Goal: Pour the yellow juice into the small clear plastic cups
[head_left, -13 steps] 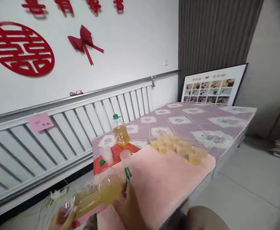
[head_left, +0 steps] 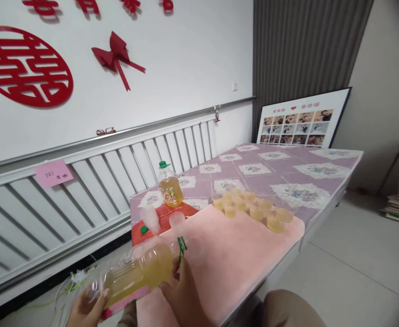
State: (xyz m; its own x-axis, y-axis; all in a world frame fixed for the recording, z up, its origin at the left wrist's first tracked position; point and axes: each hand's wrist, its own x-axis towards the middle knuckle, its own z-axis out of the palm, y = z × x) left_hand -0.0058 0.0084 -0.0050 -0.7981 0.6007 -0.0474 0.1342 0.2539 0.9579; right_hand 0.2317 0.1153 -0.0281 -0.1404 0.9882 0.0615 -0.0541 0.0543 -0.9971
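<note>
The juice bottle (head_left: 141,272) lies almost level at the near left, just off the table's near edge, its mouth pointing right. The left hand (head_left: 87,309) clasps its base; the right hand (head_left: 182,293) curls at the neck end, seemingly pinching a clear cup (head_left: 195,249) to the mouth (blur hides the exact grip). Pouring cleanly probably calls for a slow tilt from the base, with the cup steady over the pink cloth (head_left: 240,259). Filled cups (head_left: 254,209) cluster farther right; a second bottle (head_left: 168,186) stands beyond.
</note>
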